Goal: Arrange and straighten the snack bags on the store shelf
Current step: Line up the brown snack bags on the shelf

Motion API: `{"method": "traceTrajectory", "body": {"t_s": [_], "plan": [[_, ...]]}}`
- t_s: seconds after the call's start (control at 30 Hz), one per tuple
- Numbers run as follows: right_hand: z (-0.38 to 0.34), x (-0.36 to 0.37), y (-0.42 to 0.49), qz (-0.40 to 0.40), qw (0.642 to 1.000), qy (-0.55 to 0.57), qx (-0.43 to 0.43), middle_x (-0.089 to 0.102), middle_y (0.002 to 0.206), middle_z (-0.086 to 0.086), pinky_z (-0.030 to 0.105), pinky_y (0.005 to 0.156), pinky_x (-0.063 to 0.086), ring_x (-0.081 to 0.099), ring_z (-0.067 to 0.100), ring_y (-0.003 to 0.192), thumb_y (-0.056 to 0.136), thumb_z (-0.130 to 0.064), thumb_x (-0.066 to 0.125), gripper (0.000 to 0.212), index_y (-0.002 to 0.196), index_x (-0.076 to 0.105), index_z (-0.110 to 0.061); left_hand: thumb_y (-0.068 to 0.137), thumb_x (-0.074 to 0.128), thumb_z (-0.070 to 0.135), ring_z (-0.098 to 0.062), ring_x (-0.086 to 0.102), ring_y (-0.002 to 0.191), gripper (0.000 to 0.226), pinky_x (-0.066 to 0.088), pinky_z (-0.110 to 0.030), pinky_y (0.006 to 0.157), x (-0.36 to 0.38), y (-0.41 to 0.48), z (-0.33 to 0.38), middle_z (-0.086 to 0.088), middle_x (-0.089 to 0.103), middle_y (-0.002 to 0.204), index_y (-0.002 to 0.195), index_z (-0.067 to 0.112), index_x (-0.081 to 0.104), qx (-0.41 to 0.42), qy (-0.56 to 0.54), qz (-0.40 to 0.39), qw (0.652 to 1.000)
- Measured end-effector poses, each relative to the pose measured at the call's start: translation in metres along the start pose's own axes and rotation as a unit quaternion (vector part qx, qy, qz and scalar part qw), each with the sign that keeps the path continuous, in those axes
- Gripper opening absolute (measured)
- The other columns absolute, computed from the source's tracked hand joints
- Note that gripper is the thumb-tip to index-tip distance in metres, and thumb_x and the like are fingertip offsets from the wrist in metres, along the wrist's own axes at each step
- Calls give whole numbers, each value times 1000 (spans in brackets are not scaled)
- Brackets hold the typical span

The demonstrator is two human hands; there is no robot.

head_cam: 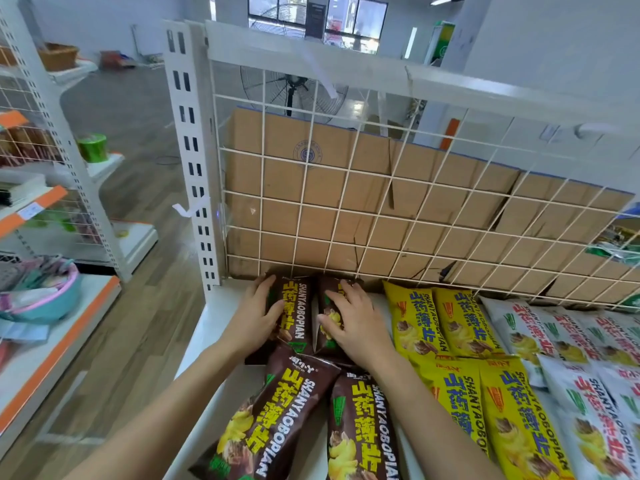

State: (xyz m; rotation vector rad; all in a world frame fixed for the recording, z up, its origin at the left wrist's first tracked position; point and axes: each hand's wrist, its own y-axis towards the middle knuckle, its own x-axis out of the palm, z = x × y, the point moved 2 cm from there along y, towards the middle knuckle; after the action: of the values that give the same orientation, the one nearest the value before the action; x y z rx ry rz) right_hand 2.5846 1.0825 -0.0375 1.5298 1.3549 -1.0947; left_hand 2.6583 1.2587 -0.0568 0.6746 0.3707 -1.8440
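Two brown snack bags stand at the back left of the white shelf [204, 337], against the wire grid. My left hand [254, 315] grips the left brown bag [294, 306], fingers round its left edge and thumb on its front. My right hand [353, 323] lies spread over the right brown bag [327, 296] and presses on it. In front of them lie two more brown bags [273, 420] [360, 431], the left one tilted. Yellow bags [436, 327] fill the middle columns and white bags [568, 334] the right.
A white wire grid [363, 209] backs the shelf, with cardboard boxes [332, 181] behind it. A slotted upright post [192, 161] marks the shelf's left end. Another shelf unit [38, 202] with goods stands across the wooden-floored aisle at left. A standing fan [294, 91] is beyond.
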Motion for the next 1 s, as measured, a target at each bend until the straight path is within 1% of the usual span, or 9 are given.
{"method": "traceTrajectory", "body": {"t_s": [0.13,0.27,0.37,0.43,0.53,0.63,0.73,0.87,1.0], "plan": [[-14,-8,-21,50,997,19,-51,42,141,-3,31,108,22,30,16,134,82,-56,27,61,130,49,-25,94,51,18,-11,36,126,53,23,-12,97,-13,-28,0,-2,38,139,142,10,31,12,-5,-12,1000],[-27,-6,-39,73,993,34,-92,58,110,-5,28,91,35,50,15,108,81,-53,30,53,110,62,-23,91,55,27,-10,40,124,51,24,-11,95,-14,-58,7,2,41,132,137,15,39,32,1,-7,999],[-29,-4,-47,48,995,4,-92,59,103,-4,27,88,37,51,15,101,89,-45,46,34,106,64,-21,87,58,38,-3,42,112,50,32,-16,92,-17,-80,11,12,41,122,133,24,43,22,24,18,999],[-31,-4,-48,24,995,-19,-96,60,105,-3,30,89,37,51,17,103,92,-40,48,29,107,63,-20,81,53,57,-3,44,113,59,35,-18,93,-19,-89,10,13,41,121,130,26,44,28,42,3,999],[-37,-5,-46,-25,995,-35,-89,59,109,-2,32,91,37,49,17,106,93,-41,46,30,107,61,-19,67,28,75,-1,40,115,79,30,-14,93,-21,-98,8,17,38,123,129,29,44,58,67,-23,996],[-39,-5,-45,-39,997,-10,-72,58,106,-2,31,88,39,51,17,104,92,-40,49,25,102,59,-20,64,23,88,-1,35,123,89,26,-15,100,-19,-109,4,16,36,133,131,32,42,87,70,-37,993],[-42,-5,-46,-50,998,4,-40,60,104,-2,33,86,43,54,18,101,90,-42,50,26,97,60,-20,64,14,90,5,25,127,94,21,-12,104,-13,-121,2,23,27,137,138,35,33,100,94,-62,989],[-47,-7,-45,-75,997,-18,13,66,99,1,35,81,45,59,21,96,91,-43,51,29,93,63,-17,61,11,91,9,25,124,96,17,-3,99,-12,-130,3,26,25,136,139,37,28,86,85,-56,991],[-50,-10,-46,-55,995,83,17,65,93,-1,35,78,45,58,18,91,91,-36,53,17,83,57,-21,67,23,87,14,30,123,83,22,-1,98,-15,-138,7,28,28,137,137,44,23,80,27,-48,995]]}}
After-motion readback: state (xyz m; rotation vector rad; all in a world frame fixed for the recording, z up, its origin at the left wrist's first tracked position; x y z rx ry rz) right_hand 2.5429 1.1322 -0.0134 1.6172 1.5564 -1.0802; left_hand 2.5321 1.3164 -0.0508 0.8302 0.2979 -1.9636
